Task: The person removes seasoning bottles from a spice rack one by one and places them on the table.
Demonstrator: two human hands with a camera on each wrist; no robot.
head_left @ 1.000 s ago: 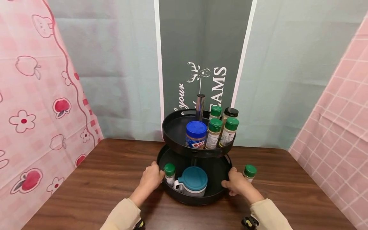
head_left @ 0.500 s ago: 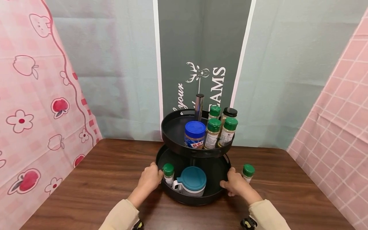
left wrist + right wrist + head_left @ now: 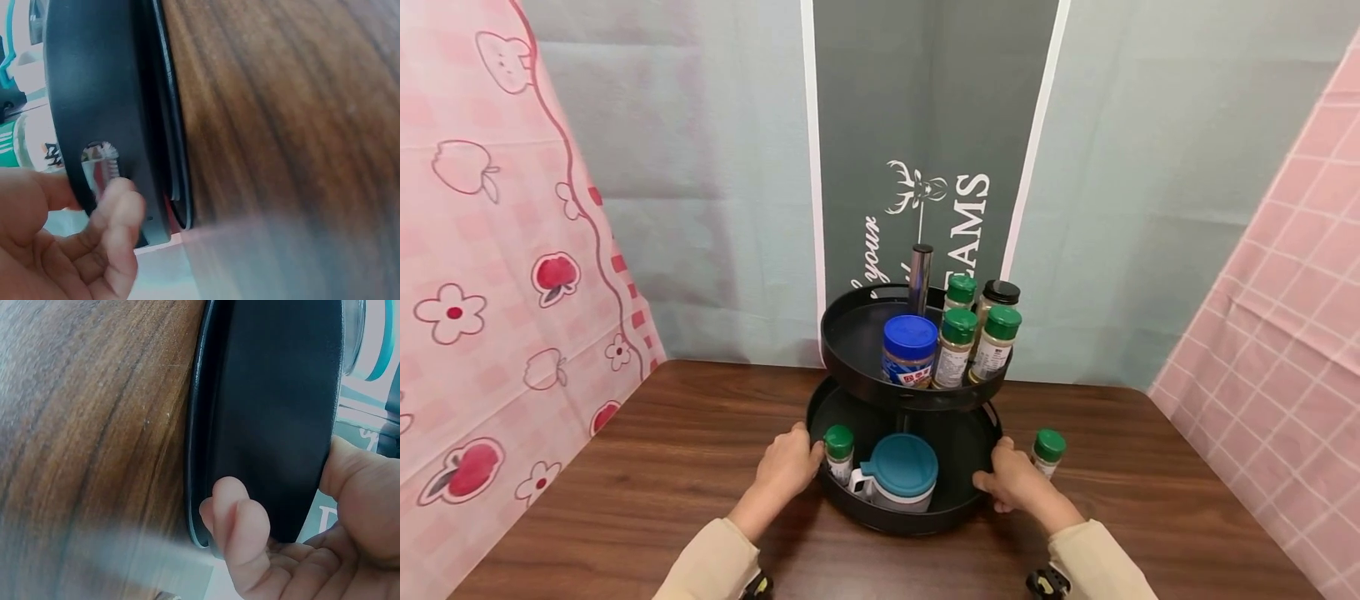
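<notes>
Black and round, the two-tiered tray stand [image 3: 887, 522] sits on a dark brown wood-grain table [image 3: 700, 467]. Left hand [image 3: 786, 461] grips its lower tier at nine o'clock, right hand [image 3: 1015, 479] at three, each with thumb over the rim and fingers curled against the outer wall. This looks like a steadying or shifting hold; moving on from it would call for even force, lest the upright green-capped spice bottle [image 3: 839, 457] at eight o'clock or white, teal-lidded pitcher [image 3: 904, 467] at six tip. Only the left wrist view shows an oval slot [image 3: 99, 164] beside that hand's fingertips; only the head view shows the upper tier's blue-lidded jar [image 3: 910, 354].
</notes>
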